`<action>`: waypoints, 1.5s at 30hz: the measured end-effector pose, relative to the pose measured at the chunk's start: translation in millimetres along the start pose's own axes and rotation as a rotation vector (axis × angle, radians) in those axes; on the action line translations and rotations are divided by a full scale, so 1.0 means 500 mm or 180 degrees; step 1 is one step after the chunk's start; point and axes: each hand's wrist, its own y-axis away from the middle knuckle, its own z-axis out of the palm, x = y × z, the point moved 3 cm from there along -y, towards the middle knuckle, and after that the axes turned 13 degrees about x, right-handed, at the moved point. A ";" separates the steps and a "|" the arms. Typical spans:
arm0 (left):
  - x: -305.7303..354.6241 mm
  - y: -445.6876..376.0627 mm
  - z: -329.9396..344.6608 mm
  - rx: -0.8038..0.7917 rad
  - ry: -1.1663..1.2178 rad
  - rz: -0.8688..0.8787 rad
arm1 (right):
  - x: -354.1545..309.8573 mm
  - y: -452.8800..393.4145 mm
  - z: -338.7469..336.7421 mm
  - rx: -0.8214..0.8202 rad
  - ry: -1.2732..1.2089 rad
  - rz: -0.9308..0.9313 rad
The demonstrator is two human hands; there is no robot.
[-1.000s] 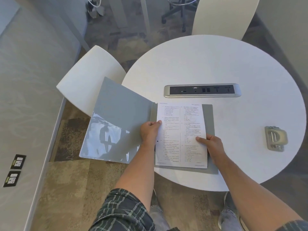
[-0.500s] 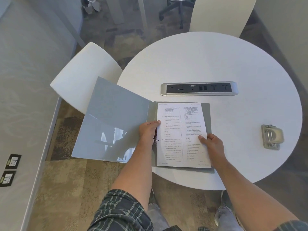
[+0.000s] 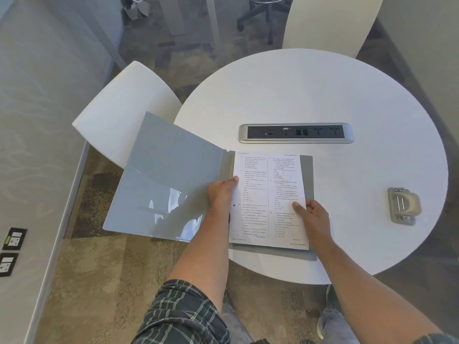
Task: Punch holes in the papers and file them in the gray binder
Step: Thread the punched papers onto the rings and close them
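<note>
The gray binder (image 3: pixel 164 180) lies open at the near left of the round white table (image 3: pixel 323 95), its front cover hanging past the table edge. Printed papers (image 3: pixel 268 194) lie on the binder's back cover, with a punched hole showing on their left margin. My left hand (image 3: pixel 221 192) rests at the papers' left edge by the spine, fingers curled on the margin. My right hand (image 3: pixel 313 216) presses on the papers' lower right side, thumb on the sheet. A silver hole punch (image 3: pixel 403 206) sits alone at the right of the table.
A power and data socket strip (image 3: pixel 295 133) is set into the table just beyond the binder. White chairs stand at the left (image 3: pixel 124 112) and at the far side (image 3: pixel 327 23). A wall with floor-level outlets (image 3: pixel 12 239) runs along the left.
The papers have shifted slightly on the binder under both hands, and the open front cover has settled a little flatter. Both hands keep their places on the sheet.
</note>
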 end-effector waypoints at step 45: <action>0.007 0.054 -0.092 -0.0351 -0.2285 0.0611 | 0.005 0.016 -0.013 -0.0276 -0.0214 0.0061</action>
